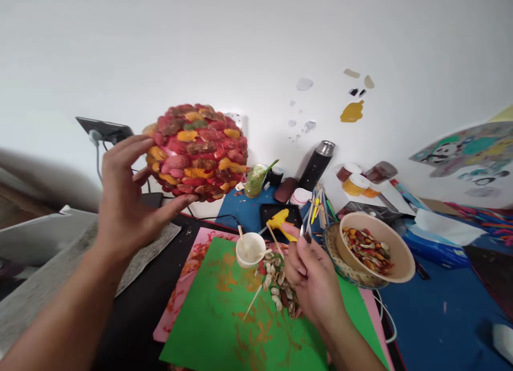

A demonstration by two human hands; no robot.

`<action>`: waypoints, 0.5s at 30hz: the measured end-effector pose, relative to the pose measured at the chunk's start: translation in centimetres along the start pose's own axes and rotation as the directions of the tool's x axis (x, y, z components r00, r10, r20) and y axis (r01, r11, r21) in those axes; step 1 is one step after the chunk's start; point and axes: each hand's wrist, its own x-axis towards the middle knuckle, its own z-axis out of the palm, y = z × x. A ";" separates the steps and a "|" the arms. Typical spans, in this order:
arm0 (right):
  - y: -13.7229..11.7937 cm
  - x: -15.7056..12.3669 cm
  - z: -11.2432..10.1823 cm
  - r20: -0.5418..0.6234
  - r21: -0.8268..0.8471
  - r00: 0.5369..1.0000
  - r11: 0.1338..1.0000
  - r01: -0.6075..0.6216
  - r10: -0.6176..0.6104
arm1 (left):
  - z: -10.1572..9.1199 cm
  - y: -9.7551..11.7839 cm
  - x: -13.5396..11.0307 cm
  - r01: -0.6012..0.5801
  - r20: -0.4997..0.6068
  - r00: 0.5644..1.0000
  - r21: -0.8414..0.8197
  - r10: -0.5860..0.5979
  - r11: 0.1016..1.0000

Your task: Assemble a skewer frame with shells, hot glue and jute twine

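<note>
Only the head view here, looking down over a messy craft table.

The left hand (pixel 128 200) is holding up a shell-covered ball (pixel 198 152) in front of the white wall, well above the table. Its fingers are spreading wide around the ball's left side and the thumb is propping it from underneath. The ball is wearing a coat of red, orange and brownish shells all over.

The right hand (pixel 312 277) is hovering low over the green sheet (pixel 224 317), fingers bunching together and pinching a thin tool (pixel 303 234) that's pointing upward. It looks like tweezers, but it's too small for me to be sure.

Just left of that hand, a pile of plain shells (pixel 278 285) is lying on the green sheet, and a small white cup (pixel 250 248) with a stick in it is sitting right beside the pile. A pink sheet (pixel 188 275) is peeking out from under the green one.

To the right of the hand, a tan bowl (pixel 401 253) of painted shells is tilting inside a woven basket (pixel 332 250). Behind it, a yellow glue gun (pixel 280 219) is resting on a black tray, and a black flask (pixel 316 165) is leaning near the wall.
</note>
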 end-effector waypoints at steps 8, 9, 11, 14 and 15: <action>0.6 -0.6 -1.1 -0.044 -0.010 0.999 1.000 0.002 -0.002 | 1.6 -3.0 -0.5 -0.026 0.120 0.993 0.130 0.010 0.991; 0.8 -0.6 -1.2 -0.047 -0.011 0.999 1.000 -0.001 0.000 | 1.9 -3.0 -0.6 -0.019 0.123 0.992 0.120 0.004 0.993; 1.2 -0.6 -1.4 -0.047 -0.009 0.999 1.000 -0.011 0.010 | 2.6 -2.6 -0.9 0.025 0.116 0.993 0.102 -0.037 0.994; 1.7 -0.6 -1.5 -0.047 -0.003 0.998 0.999 -0.032 0.031 | 3.6 -2.1 -1.4 0.084 0.133 0.986 0.150 -0.105 0.985; 1.8 -0.6 -1.5 -0.048 -0.004 0.998 0.999 -0.037 0.037 | 3.8 -1.9 -1.6 0.087 0.160 0.980 0.179 -0.116 0.980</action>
